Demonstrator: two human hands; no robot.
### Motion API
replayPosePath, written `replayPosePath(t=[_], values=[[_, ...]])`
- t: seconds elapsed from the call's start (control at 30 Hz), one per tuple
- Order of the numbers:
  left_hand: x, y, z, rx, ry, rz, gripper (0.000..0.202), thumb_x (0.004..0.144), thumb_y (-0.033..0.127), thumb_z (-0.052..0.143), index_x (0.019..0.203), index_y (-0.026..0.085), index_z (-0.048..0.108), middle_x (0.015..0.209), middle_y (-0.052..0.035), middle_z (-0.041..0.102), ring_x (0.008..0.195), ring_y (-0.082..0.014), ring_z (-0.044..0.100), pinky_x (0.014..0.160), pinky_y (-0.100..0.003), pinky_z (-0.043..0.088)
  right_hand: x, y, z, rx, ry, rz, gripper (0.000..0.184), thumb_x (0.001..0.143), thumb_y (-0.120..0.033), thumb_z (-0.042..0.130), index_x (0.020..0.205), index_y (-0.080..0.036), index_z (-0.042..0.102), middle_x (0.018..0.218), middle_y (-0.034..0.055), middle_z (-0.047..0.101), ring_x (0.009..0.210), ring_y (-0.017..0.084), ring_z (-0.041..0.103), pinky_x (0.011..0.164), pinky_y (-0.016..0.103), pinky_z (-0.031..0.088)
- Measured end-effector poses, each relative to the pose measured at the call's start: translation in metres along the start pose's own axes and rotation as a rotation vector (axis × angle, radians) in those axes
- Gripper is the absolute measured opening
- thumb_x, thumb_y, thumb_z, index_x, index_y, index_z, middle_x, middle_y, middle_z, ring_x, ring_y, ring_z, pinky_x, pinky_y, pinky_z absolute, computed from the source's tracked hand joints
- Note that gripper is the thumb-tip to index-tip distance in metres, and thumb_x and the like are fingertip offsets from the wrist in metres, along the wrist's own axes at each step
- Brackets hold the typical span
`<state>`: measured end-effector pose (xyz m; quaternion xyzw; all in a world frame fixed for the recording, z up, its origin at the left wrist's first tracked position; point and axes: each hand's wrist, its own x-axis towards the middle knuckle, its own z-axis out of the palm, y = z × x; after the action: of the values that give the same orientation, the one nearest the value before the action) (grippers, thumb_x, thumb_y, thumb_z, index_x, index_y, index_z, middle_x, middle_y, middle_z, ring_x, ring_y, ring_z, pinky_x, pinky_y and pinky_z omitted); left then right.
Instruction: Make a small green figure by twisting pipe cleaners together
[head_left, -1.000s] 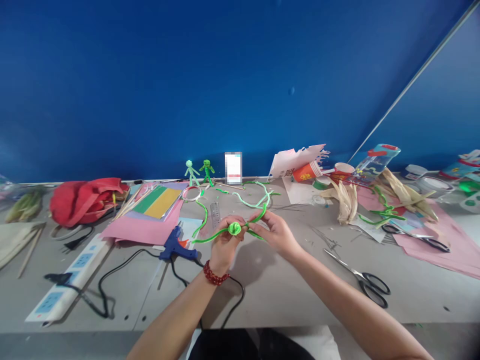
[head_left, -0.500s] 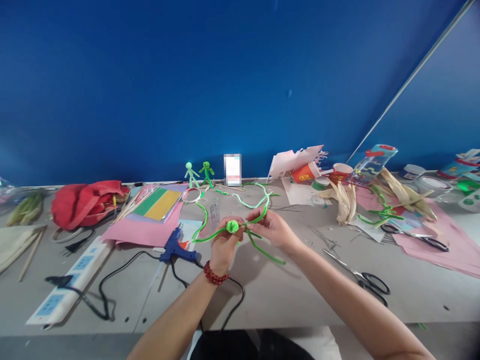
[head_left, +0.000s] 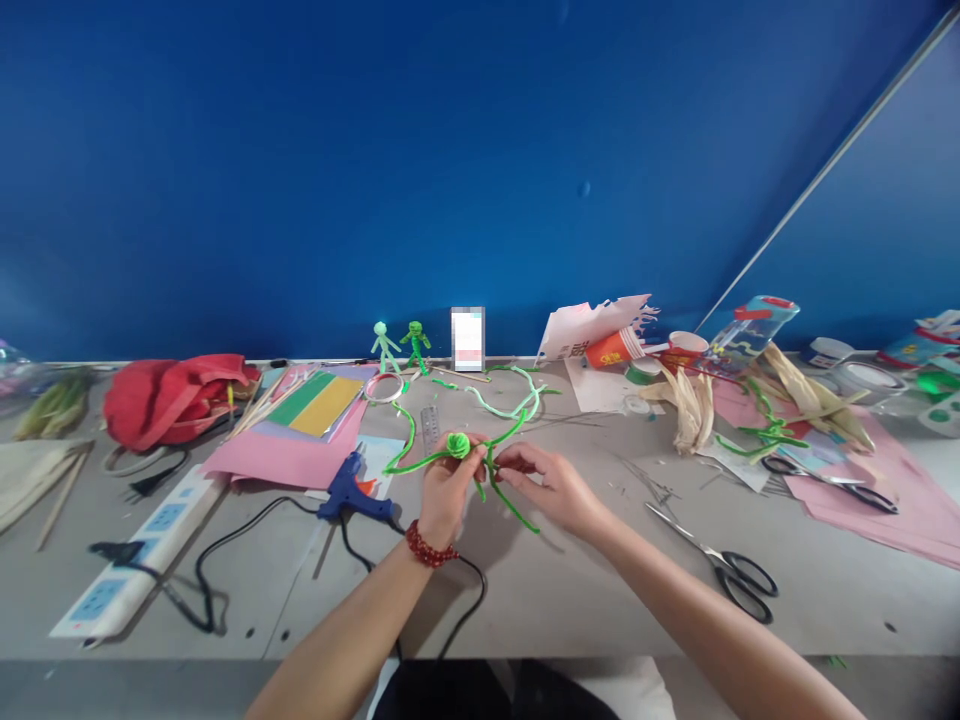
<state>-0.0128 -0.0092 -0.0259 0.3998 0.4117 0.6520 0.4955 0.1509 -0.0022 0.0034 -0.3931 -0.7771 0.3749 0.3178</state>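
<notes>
Head view, green stems [head_left: 514, 507], partly hidden by left fingers [head_left: 472, 464]

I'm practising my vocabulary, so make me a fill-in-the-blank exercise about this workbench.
The left hand holds pipe cleaners with a round coil coloured ____.
The glue gun's body is ____.
____ small figures stand by the wall.
The nearer scissors' handles are ____.

Missing words: green; blue; two; black.
</notes>
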Motion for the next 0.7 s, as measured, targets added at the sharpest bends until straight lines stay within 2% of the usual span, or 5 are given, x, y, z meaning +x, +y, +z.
replayPosePath(t=[0.17, 0.33, 0.5, 0.6, 0.7], values=[[0.002, -0.003, -0.003, 0.003, 0.008, 0.042, 0.016, 0.073, 0.03, 0.073, 0.078, 0.021, 0.061, 0.079, 0.001, 0.063, 0.053, -0.0094, 0.048, 0.054, -0.026, 0.042, -0.004, 0.005, 0.02, -0.193, 0.117, 0.009, 0.028, 0.076, -0.026, 0.069, 0.095, -0.023, 0.05, 0.09, 0.0023, 0.07, 0.079, 0.019, 0.065, 0.07, 0.029, 0.048], [0.001, -0.002, -0.002, 0.008, -0.015, 0.02, 0.016, 0.072, 0.029, 0.074, 0.077, 0.022, 0.06, 0.076, 0.0016, 0.06, 0.055, -0.0111, 0.048, 0.055, -0.027, 0.042, -0.003, 0.01, 0.026, -0.307, 0.127, -0.043, 0.024, 0.073, -0.011, 0.062, 0.09, -0.023, 0.048, 0.082, 0.0013, 0.068, 0.076, 0.019, 0.062, 0.068, 0.028, 0.045], [0.001, -0.003, -0.004, 0.03, -0.014, -0.049, 0.016, 0.074, 0.032, 0.071, 0.086, 0.023, 0.066, 0.061, 0.0033, 0.052, 0.056, -0.0132, 0.049, 0.056, -0.027, 0.041, -0.005, 0.006, 0.021, -0.385, 0.083, -0.117, 0.016, 0.079, -0.01, 0.053, 0.091, -0.022, 0.051, 0.08, 0.0019, 0.066, 0.068, 0.017, 0.06, 0.061, 0.024, 0.04], [0.002, -0.003, -0.006, 0.089, -0.001, -0.073, 0.019, 0.075, 0.036, 0.069, 0.088, 0.022, 0.069, 0.061, 0.0028, 0.053, 0.056, -0.0123, 0.047, 0.056, -0.026, 0.041, -0.01, 0.001, 0.017, -0.451, 0.038, -0.174, 0.018, 0.084, -0.011, 0.047, 0.098, -0.021, 0.053, 0.078, 0.002, 0.066, 0.063, 0.016, 0.059, 0.056, 0.024, 0.037], [0.003, -0.004, -0.007, 0.156, 0.009, -0.053, 0.021, 0.077, 0.038, 0.068, 0.087, 0.019, 0.07, 0.061, 0.0026, 0.054, 0.058, -0.0116, 0.049, 0.06, -0.025, 0.042, -0.014, -0.005, 0.008, -0.524, 0.006, -0.272, 0.018, 0.09, -0.014, 0.043, 0.102, -0.02, 0.055, 0.085, 0.0053, 0.069, 0.069, 0.018, 0.062, 0.058, 0.025, 0.038]])
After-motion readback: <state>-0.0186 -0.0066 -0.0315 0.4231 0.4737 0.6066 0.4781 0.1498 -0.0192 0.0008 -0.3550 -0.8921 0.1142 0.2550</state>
